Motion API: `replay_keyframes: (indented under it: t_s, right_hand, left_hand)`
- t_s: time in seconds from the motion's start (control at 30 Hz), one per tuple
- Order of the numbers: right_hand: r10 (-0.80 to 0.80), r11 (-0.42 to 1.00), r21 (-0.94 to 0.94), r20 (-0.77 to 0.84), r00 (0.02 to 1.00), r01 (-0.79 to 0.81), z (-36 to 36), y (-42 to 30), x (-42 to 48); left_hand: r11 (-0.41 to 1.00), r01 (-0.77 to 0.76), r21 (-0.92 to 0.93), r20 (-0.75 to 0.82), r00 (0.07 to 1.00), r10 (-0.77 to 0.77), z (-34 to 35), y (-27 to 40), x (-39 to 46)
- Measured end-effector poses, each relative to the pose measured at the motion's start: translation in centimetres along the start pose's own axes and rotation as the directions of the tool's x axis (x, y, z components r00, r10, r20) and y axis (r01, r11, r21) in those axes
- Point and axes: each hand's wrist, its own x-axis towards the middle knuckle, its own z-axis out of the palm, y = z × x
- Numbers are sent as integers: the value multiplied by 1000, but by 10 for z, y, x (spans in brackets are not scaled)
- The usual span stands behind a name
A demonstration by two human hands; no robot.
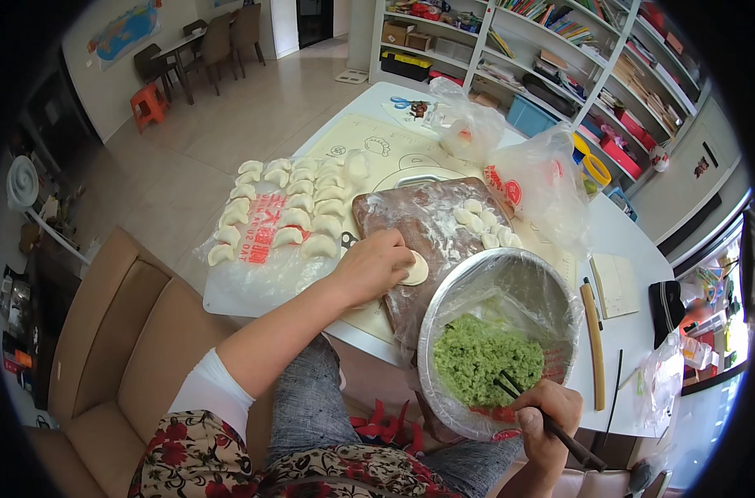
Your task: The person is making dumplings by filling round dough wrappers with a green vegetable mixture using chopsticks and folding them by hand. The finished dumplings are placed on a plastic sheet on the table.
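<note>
My left hand (377, 264) is at the left edge of a floured wooden board (408, 218), its fingers on a round dough wrapper (416, 269). In my right hand (548, 414) is a pair of dark chopsticks (564, 432), their tips in green chopped filling (486, 355). The filling lies in a metal bowl (427, 373) lined with clear plastic, which overlaps the board's near right corner. Small dough pieces (477, 218) sit at the board's right side. To the left, rows of folded dumplings (293, 218) lie on a plastic sheet bearing red print.
Plastic bags (542, 180) stand behind the board, near blue-handled scissors (401, 103). Right of the bowl lie a wooden rolling pin (594, 348), a notebook (614, 285) and a dark thin stick (614, 392). A brown sofa (160, 324) is at the left.
</note>
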Motion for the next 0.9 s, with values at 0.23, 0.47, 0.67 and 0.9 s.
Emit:
replay_keyframes:
  t_s: [0.23, 0.47, 0.67, 0.9]
  right_hand:
    - [-8, 1000, -11, -2, 1000, 8, -3, 2, -2]
    - [-4, 1000, 4, -13, 1000, 4, -2, 3, -4]
    - [-14, 1000, 25, 3, 1000, 13, -6, 3, -6]
    - [-23, 999, 35, 27, 999, 22, -9, 2, -6]
  left_hand:
    - [976, 34, -215, -106, 993, -58, 8, -6, -14]
    - [965, 189, -180, -26, 980, -197, -1, 5, -1]
    - [995, 90, -36, -43, 995, -92, 9, 0, 3]
    - [991, 131, -23, -95, 987, -133, 9, 1, 12]
